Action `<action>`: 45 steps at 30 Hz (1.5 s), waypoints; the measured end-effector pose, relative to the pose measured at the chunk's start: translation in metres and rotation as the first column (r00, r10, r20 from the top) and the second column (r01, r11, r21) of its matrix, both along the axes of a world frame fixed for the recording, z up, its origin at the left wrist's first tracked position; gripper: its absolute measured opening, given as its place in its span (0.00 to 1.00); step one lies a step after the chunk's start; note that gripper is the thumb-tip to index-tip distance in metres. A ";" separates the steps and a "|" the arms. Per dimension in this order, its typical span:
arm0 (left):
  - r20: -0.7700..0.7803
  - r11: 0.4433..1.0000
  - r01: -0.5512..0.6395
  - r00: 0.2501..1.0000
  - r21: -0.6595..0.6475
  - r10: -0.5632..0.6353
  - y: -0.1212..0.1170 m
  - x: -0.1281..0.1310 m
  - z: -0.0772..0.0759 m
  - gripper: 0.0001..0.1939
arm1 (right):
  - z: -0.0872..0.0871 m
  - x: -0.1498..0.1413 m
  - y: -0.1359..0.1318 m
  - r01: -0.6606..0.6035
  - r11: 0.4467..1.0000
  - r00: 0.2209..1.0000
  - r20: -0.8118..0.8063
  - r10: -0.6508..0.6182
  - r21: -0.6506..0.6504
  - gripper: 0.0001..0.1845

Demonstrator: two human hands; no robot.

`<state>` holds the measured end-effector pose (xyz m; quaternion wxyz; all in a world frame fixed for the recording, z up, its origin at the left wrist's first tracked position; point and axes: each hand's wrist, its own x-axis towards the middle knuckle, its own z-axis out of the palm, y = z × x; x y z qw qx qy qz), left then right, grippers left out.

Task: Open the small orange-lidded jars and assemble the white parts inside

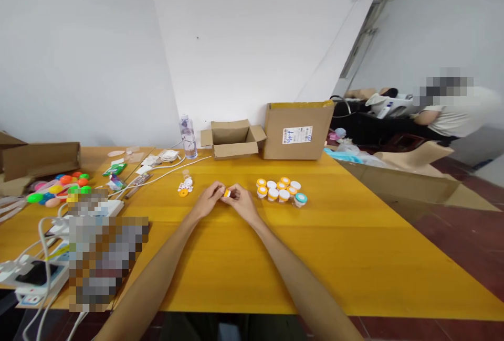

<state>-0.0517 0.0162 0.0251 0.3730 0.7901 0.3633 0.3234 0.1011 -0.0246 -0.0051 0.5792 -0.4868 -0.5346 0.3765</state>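
Observation:
In the middle of the table, my left hand (pixel 209 199) and my right hand (pixel 243 203) meet at the fingertips around a small orange-and-white cap-like piece (pixel 227 193). Fingers of both hands are closed on it and hide most of its shape. To the right stands a cluster of several small round containers with orange and white lids (pixel 272 192). A single teal-lidded container (pixel 300 200) is at its near right edge. Left of my hands lies a little pile of small white pieces (pixel 188 183), with an orange ring-shaped piece (pixel 183 192) at its front.
Along the wall stand a clear bottle (pixel 188 136), an open cardboard box (pixel 235 140) and a taped carton (pixel 297 131). Colourful balls (pixel 59 190), cables and a power strip (pixel 43 273) crowd the left side. A person (pixel 462 113) sits beyond the table at right.

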 end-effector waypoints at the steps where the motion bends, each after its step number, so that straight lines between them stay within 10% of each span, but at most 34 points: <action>1: 0.016 1.000 0.012 1.000 -0.008 -0.012 0.000 0.000 0.000 0.17 | 0.000 0.000 0.000 -0.004 1.000 1.000 0.005 0.004 0.006 0.17; 11: 0.138 0.991 0.118 0.985 -0.067 -0.108 0.005 -0.001 -0.007 0.16 | 0.003 0.008 -0.008 0.053 0.990 0.957 0.277 -0.088 0.132 0.16; 17: 0.110 1.000 -0.016 0.994 0.001 0.015 0.009 0.001 -0.014 0.11 | 0.014 0.017 -0.020 0.197 0.918 0.571 0.721 -0.394 0.345 0.20; 22: 0.002 0.981 -0.156 0.988 0.114 0.157 0.012 -0.001 -0.018 0.13 | 0.012 0.014 -0.016 0.206 0.915 0.298 0.868 -0.397 0.348 0.24; 28: -0.190 0.908 -0.167 0.948 0.383 0.254 0.003 -0.009 -0.011 0.14 | 0.014 0.038 -0.033 0.316 0.825 0.277 0.786 -0.552 0.468 0.32; 34: -0.213 0.868 -0.240 0.909 0.436 0.358 0.005 -0.012 -0.008 0.14 | -0.002 0.112 -0.079 0.575 0.596 0.068 0.693 -0.718 0.561 0.37; 45: -0.127 0.785 -0.407 0.847 0.467 0.515 0.002 -0.015 -0.008 0.18 | -0.030 0.132 -0.117 0.464 0.683 0.061 0.749 -0.659 0.563 0.27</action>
